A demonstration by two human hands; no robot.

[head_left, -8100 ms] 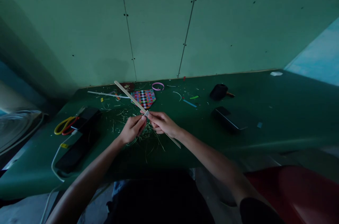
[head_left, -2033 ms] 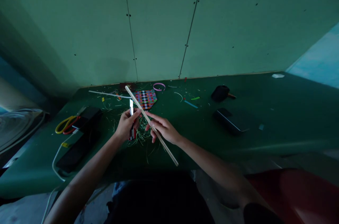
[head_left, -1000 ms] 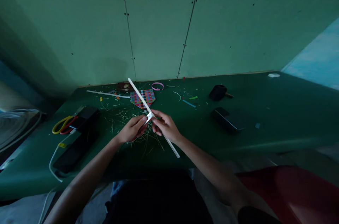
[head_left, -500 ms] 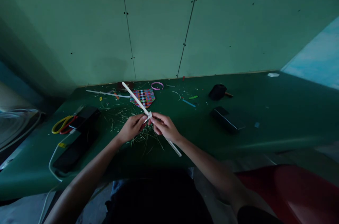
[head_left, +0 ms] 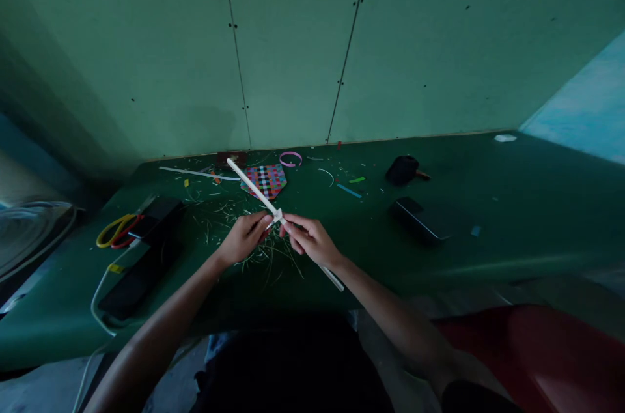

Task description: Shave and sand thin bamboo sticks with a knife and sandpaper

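Note:
A long, narrow white strip (head_left: 251, 187) slants across the middle, with a small folded crossing at its centre. My left hand (head_left: 241, 239) is closed, thumb and fingers pinching the white piece at the left side of that crossing. On the other side, my right hand (head_left: 315, 242) pinches the strip just below the fold. The strip's lower end sticks out beneath my right wrist. Behind its upper part lies a multicoloured woven piece (head_left: 273, 180), partly covered from view. Thin pale shavings (head_left: 254, 261) are scattered on the table under my hands.
Yellow-and-red-handled scissors (head_left: 111, 230), dark devices (head_left: 156, 217) and a white cable (head_left: 95, 305) lie at left. A pink strip loop (head_left: 291, 154), a blue strip (head_left: 349, 190), a black object (head_left: 403, 170) and a dark case (head_left: 420, 219) rest on the green table (head_left: 527, 204).
My right hand has shifted slightly right and down, and the strip's lower end moved with it. The folded crossing now shows more openly between my hands.

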